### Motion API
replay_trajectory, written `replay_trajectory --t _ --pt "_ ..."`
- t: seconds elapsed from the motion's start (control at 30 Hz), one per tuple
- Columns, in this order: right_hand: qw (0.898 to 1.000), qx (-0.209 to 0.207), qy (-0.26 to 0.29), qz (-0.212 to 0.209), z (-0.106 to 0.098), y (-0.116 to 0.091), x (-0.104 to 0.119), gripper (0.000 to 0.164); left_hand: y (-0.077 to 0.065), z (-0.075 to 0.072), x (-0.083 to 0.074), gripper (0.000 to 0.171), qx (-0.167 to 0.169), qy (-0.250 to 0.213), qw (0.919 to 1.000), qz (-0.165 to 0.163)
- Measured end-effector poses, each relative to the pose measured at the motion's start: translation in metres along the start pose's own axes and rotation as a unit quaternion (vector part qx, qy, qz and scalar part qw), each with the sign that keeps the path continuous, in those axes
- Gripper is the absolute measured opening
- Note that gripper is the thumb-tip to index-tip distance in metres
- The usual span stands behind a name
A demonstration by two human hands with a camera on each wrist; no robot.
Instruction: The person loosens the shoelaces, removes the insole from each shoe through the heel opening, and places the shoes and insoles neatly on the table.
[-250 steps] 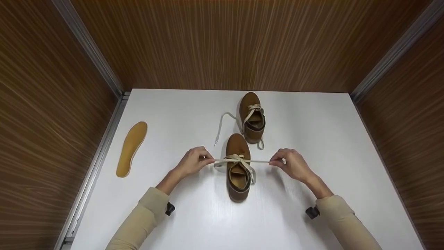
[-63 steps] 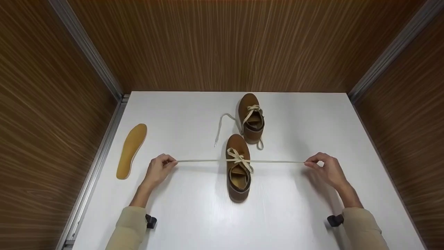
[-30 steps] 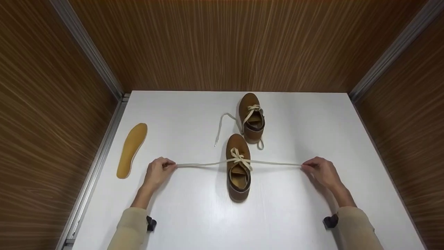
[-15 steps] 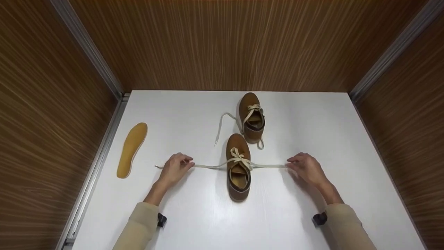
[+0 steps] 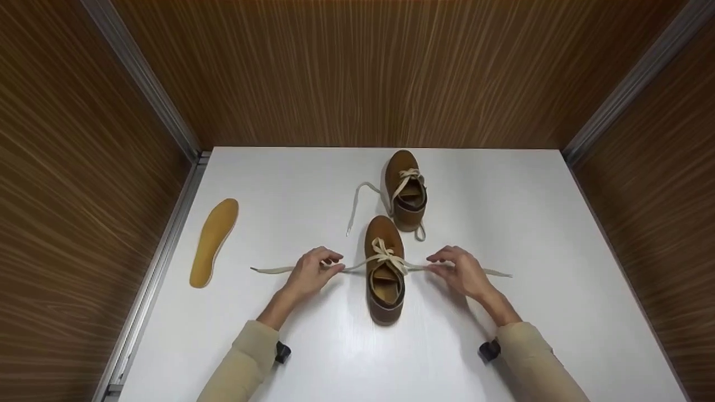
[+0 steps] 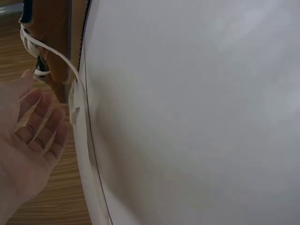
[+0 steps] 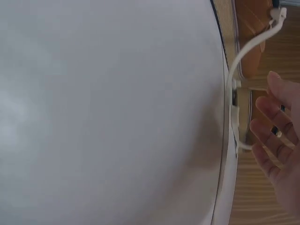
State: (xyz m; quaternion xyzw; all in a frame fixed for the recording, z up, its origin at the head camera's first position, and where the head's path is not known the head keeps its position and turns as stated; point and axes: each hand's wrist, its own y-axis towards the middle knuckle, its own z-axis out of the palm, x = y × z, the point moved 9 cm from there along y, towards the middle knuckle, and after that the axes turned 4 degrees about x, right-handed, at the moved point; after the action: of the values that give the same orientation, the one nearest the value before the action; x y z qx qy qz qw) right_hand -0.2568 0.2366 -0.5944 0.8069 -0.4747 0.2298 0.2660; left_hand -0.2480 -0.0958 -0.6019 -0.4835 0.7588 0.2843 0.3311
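Note:
In the head view a brown shoe [image 5: 383,231] stands on the white table, toe pointing away, with its cream shoelace [image 5: 385,257] looped in a bow over the opening. One loose lace end lies out to the left, the other to the right. My left hand [image 5: 311,271] hovers over the left end, thumb and fingers parted. Over the right end, my right hand [image 5: 461,272] is held much the same way. Both wrist views show relaxed fingers, with the left hand [image 6: 28,145] and right hand [image 7: 281,136] apart from the lace.
Just beyond, a second brown shoe [image 5: 400,162] has its own lace [image 5: 355,204] trailing left on the table [image 5: 503,195]. A tan insole [image 5: 213,243] lies at the table's left side. Wood-grain panels [image 5: 357,72] enclose the back and sides.
Both hands have let go of the lace ends and come inward toward the shoe. The lace, pulled straight earlier, now lies slack on the table on both sides.

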Motion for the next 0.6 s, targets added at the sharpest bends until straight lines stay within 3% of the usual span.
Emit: replay_trajectory --t 0.33,0.6 --pt "0.998 0.008 0.012 -0.064 0.025 0.013 0.025 0.019 0.012 0.021 -0.017 0.024 0.003 -0.027 0.9992 0.030" --pt "0.998 0.023 0.015 -0.061 0.038 0.020 0.031 0.018 0.020 0.035 -0.025 0.021 0.014 -0.029 0.9985 0.044"
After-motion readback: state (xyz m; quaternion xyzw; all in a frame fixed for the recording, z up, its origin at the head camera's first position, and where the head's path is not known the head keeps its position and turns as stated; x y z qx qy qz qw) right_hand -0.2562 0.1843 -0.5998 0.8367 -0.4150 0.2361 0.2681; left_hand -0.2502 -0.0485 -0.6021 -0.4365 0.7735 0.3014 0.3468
